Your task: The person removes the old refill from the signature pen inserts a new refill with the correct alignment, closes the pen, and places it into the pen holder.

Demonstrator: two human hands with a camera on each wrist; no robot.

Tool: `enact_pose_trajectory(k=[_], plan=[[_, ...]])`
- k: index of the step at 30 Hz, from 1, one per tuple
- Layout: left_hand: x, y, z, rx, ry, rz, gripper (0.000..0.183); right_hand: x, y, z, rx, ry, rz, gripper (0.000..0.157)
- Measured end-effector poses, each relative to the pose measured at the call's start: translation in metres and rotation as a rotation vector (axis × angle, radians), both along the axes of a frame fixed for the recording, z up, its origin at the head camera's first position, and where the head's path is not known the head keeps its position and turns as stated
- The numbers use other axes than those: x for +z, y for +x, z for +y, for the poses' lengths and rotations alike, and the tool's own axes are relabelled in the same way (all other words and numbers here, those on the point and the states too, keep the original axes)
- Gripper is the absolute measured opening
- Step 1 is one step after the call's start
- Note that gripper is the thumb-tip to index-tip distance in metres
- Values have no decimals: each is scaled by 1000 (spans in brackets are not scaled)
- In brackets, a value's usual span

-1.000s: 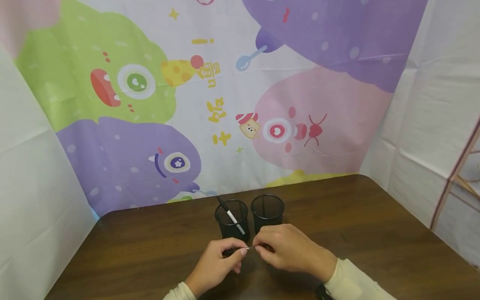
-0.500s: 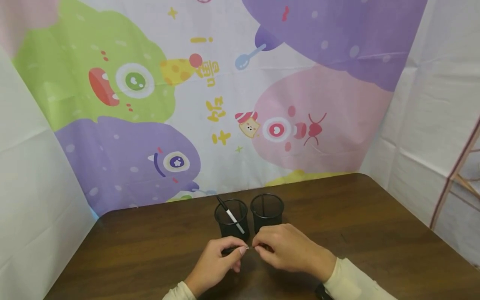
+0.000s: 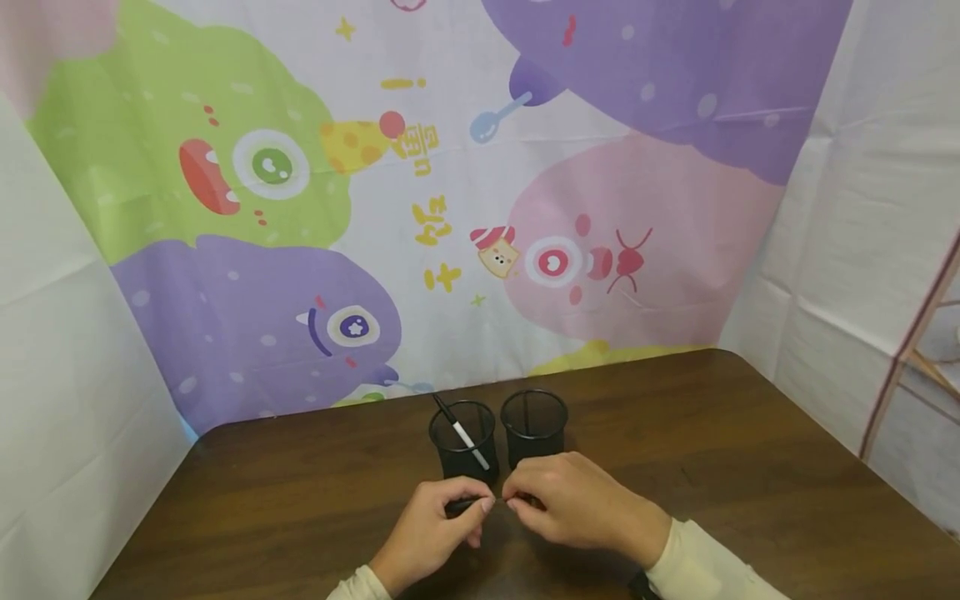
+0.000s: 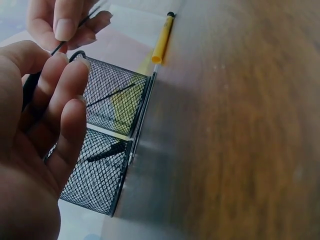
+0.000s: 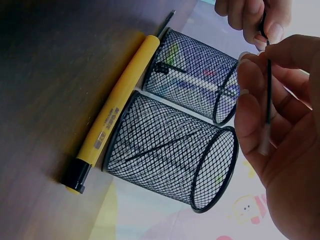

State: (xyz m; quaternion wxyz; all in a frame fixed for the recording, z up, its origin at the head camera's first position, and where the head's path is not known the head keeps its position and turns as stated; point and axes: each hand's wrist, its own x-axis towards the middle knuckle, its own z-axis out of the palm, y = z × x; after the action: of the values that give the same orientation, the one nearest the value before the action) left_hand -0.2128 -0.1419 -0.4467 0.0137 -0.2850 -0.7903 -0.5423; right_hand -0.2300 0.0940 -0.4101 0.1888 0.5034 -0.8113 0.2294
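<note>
The right hand [image 3: 581, 510] pinches a thin black rod [image 5: 269, 92] that reaches the left hand's [image 3: 435, 529] fingertips, themselves pinching a slim black barrel [image 3: 459, 505], so pushing askew might bend the rod.

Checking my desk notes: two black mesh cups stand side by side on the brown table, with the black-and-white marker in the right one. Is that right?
Not quite: the black-and-white marker is in the left cup, not the right cup, as the head view shows. The rest stands.
</note>
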Motion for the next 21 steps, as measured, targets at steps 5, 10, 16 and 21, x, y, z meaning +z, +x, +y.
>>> enact_pose_trajectory(k=[5,10,16,21], plan=[[-1,-1,0,19,2,9,17,0,-1,4,-20,30,-63,4],[0,0,-1,67,1,-1,18,0,-5,11,-66,70,-108,5],[0,0,-1,85,8,0,16,0,-9,18,-109,91,-132,8],[1,0,-1,90,10,-11,15,1,-9,17,-102,89,-120,5]])
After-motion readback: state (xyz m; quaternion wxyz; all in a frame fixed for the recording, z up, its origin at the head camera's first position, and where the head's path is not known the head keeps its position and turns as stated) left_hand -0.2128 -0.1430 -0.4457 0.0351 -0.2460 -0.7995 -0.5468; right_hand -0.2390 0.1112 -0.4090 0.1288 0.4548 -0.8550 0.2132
